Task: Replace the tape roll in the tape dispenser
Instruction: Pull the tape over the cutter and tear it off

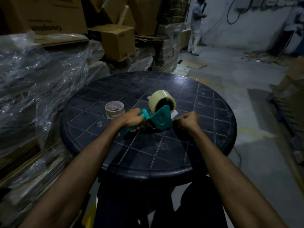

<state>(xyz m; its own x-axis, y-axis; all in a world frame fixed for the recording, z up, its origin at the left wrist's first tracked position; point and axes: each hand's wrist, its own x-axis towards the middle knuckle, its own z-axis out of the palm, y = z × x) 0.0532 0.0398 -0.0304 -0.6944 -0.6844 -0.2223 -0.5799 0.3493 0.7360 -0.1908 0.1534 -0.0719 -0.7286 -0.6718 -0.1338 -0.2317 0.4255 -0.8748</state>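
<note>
The tape dispenser (158,120) was teal green, with a darker roller at its mouth. The tape roll (160,100) mounted on it was pale translucent yellow around a black hub. The spent core (114,109) beside it was beige cardboard, printed inside with small red lettering. The round table (205,112) was dark navy, nearly black, crossed by a grid of thin pale lines forming slanted squares. The cartons (118,41) behind were plain brown, one marked with dark lettering, and the wrapped stacks (41,71) glinted silvery grey under clear film
</note>
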